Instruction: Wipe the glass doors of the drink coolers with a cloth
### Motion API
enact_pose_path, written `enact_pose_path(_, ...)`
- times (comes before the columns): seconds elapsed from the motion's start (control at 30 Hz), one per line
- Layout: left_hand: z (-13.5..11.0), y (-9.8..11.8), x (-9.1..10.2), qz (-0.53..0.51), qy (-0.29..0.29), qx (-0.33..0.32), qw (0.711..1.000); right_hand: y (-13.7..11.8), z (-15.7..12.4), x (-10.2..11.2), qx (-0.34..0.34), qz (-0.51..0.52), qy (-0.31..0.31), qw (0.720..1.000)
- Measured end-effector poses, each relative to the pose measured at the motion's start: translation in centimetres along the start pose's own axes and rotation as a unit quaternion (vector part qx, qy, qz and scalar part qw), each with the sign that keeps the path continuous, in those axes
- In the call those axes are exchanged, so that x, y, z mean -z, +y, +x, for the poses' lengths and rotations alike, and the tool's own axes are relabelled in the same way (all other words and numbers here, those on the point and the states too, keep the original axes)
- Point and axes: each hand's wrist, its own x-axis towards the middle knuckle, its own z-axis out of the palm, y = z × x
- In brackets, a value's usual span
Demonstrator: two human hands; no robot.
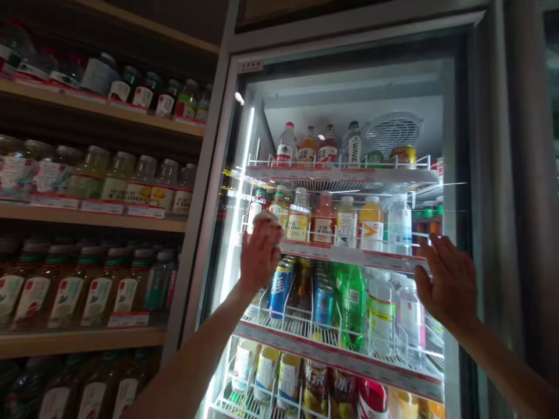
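Observation:
The glass door [349, 93] of a lit drinks fridge stands in front of me, closed. My left hand [261, 250] is raised to the left part of the glass, fingers bent over a pale, crumpled piece that looks like a cloth [268, 217]; blur softens its outline. On the right side of the door, my right hand [449, 282] is up by the glass, palm toward it, fingers stretched out and nothing in them. Through the glass, bottles such as an orange one [371, 224] and a green one [353, 302] stand on wire shelves.
Left of the fridge, wooden shelves [87, 343] carry rows of bottles [98, 294] with price strips. The grey door frame [205, 169] runs between them and the glass. A round vent grille [393, 131] shows inside at the top. Cans [279, 291] fill part of a lower rack.

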Motion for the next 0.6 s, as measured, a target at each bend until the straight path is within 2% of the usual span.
enact_pose_path(0.07, 0.2, -3.1, 0.1, 0.023, 0.042, 0.143, 0.989, 0.0, -0.1, -0.1, 0.001, -0.010, 0.006, 1.000)
enact_pose_path(0.1, 0.2, -3.8, 0.0, 0.027, 0.058, 0.183, 0.981, -0.1, -0.1, -0.1, -0.004, -0.013, 0.007, 1.000)
enact_pose_path(0.13, 0.1, -3.7, -0.1, 0.024, 0.066, 0.194, 0.978, -0.1, -0.1, -0.2, -0.011, -0.015, 0.008, 1.000)
enact_pose_path(0.2, -0.4, -1.3, -0.4, 0.002, 0.053, 0.131, 0.990, -0.1, -0.2, -0.2, -0.019, -0.016, 0.007, 1.000)
enact_pose_path(0.27, -1.1, 2.5, -0.6, -0.032, 0.019, 0.006, 0.999, 0.1, -0.2, -0.3, -0.012, -0.015, 0.008, 1.000)
enact_pose_path(0.33, -1.7, 5.4, -0.6, -0.058, -0.010, -0.121, 0.991, 0.3, -0.3, -0.3, 0.004, -0.014, 0.020, 1.000)
enact_pose_path(0.4, -1.9, 5.4, -0.5, -0.059, -0.028, -0.164, 0.984, 0.5, -0.3, -0.4, 0.012, -0.016, 0.025, 0.999)
enact_pose_path(0.47, -1.8, 2.4, -0.2, -0.035, -0.024, -0.097, 0.994, 0.5, -0.4, -0.4, 0.008, -0.023, 0.021, 1.000)
enact_pose_path(0.53, -1.6, -1.9, 0.0, 0.004, 0.006, 0.044, 0.999, 0.4, -0.4, -0.4, -0.005, -0.027, 0.007, 1.000)
enact_pose_path(0.6, -1.4, -5.1, 0.2, 0.030, 0.031, 0.168, 0.985, 0.2, -0.4, -0.4, -0.017, -0.029, 0.003, 0.999)
